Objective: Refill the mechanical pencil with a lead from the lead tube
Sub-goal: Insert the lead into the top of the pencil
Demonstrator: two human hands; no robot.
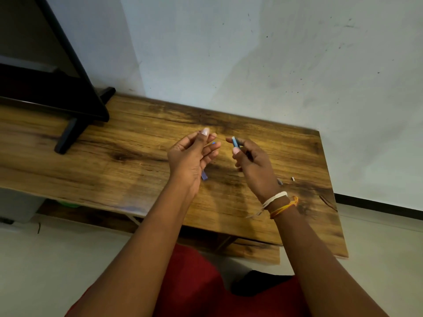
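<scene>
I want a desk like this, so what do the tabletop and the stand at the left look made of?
Tabletop: wood or a wood-look laminate, going by the brown grain and dark knots; smooth with a slight sheen. Which one, I cannot tell.
Stand: black, probably plastic or painted metal; matte and uniform.

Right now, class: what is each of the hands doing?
Left hand: fingers curled round a blue object, probably the lead tube.
Right hand: pinches the blue mechanical pencil.

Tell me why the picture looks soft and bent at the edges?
Head view: wide-angle lens bows the brown wooden table's edges; motion blur smears both hands, left hand and right hand, and the small blue pencil part; soft shadows under them.
</scene>
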